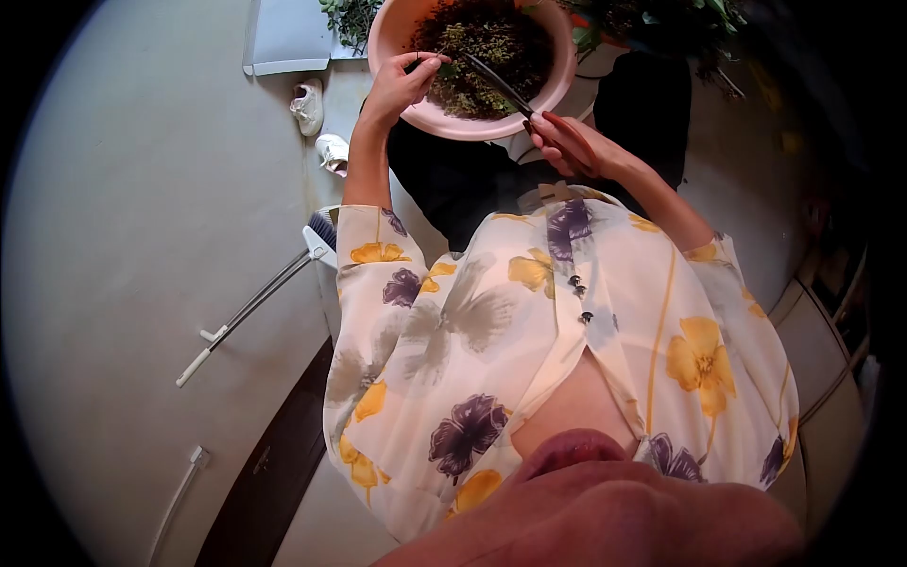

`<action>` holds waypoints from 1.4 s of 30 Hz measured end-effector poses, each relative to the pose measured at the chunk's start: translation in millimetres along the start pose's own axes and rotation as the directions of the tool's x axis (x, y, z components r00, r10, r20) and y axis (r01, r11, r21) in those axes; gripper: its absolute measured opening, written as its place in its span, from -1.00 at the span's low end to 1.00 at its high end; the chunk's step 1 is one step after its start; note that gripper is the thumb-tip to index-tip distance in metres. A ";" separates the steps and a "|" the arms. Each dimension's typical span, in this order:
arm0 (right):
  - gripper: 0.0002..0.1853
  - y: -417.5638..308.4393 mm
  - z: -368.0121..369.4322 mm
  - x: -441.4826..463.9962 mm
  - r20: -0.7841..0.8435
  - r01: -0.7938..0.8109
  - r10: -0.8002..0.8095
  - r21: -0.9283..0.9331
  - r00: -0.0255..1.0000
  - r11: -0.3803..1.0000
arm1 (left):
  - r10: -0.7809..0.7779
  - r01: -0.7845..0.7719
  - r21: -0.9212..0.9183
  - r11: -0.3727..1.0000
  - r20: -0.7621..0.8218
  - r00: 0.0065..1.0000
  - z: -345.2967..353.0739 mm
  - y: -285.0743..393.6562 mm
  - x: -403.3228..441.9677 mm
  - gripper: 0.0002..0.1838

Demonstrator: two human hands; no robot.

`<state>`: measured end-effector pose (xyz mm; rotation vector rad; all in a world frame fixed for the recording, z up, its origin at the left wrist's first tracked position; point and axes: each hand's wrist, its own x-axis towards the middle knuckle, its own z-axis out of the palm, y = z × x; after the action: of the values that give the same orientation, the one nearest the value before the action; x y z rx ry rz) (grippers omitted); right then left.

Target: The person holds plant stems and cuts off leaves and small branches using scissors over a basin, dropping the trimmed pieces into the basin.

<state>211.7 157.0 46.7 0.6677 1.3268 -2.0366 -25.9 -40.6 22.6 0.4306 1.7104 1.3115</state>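
A pink basin (565,66) at the top of the view holds a heap of small greenish-brown plant clippings (491,52). My left hand (401,90) is over the basin's left rim, thumb and fingers pinched on a thin stem (442,54) that is hard to make out. From the right, my right hand (590,151) grips a pair of scissors (505,87) by the reddish handles. The dark blades reach over the clippings, with their tips close to my left fingertips. Whether the blades touch the stem I cannot tell.
Leafy green branches (652,24) lie at the top right, beside the basin. A grey tray (288,42) and green cuttings (354,21) are at the top left. White shoes (308,106) and a broom with a dustpan (321,236) are on the floor to the left.
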 end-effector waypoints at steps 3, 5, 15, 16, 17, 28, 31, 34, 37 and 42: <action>-0.43 0.6 -0.7 4.5 -0.016 -0.035 0.033 -0.094 0.999 0.995 | -0.013 0.014 -0.029 0.999 0.012 1.000 7.9 -5.1 -2.7 -0.76; -0.41 -1.6 2.3 3.7 -0.030 -0.036 0.032 -0.137 0.999 0.990 | -0.009 0.010 -0.056 0.998 0.014 1.000 11.7 -6.3 -7.6 -0.76; -0.40 -13.1 -2.2 9.4 -0.091 -0.018 0.002 -0.173 0.996 0.985 | 0.068 -0.067 0.129 0.989 -0.002 0.998 14.6 -24.3 -11.8 -0.75; -0.41 -13.5 -2.8 9.5 -0.082 -0.028 0.009 -0.230 0.997 0.973 | 0.087 -0.086 0.173 0.981 0.001 0.996 13.9 -28.0 -10.9 -0.74; -0.41 -13.8 -2.9 9.5 -0.083 -0.029 0.010 -0.229 0.997 0.973 | 0.086 -0.085 0.172 0.981 0.002 0.996 14.6 -25.9 -11.8 -0.74; -0.42 -7.8 -0.7 11.9 -0.091 0.012 -0.030 -0.193 0.995 0.981 | 0.084 -0.087 0.232 0.969 0.023 0.996 21.4 -25.6 -19.4 -0.74; -0.44 -14.2 2.8 6.1 -0.078 0.017 -0.029 -0.150 0.997 0.988 | 0.114 -0.115 0.241 0.964 0.018 0.993 25.8 -26.9 -19.8 -0.74; -0.44 -12.1 3.3 8.0 -0.078 0.015 -0.025 -0.132 0.997 0.991 | 0.092 -0.095 0.216 0.972 0.022 0.995 29.2 -28.9 -19.9 -0.74; -0.37 -6.9 -0.5 12.1 -0.076 0.066 -0.080 -0.169 0.994 0.983 | 0.092 -0.093 0.192 0.977 0.016 0.996 33.7 -24.1 -23.8 -0.73; -0.43 -13.8 3.1 2.9 -0.127 0.021 -0.047 -0.196 0.991 0.980 | 0.093 -0.086 0.217 0.972 -0.019 0.996 33.2 -26.5 -27.3 -0.74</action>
<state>199.5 157.8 54.4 0.7027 1.5993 -1.8851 21.9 -51.1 10.2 0.6231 1.8858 1.2036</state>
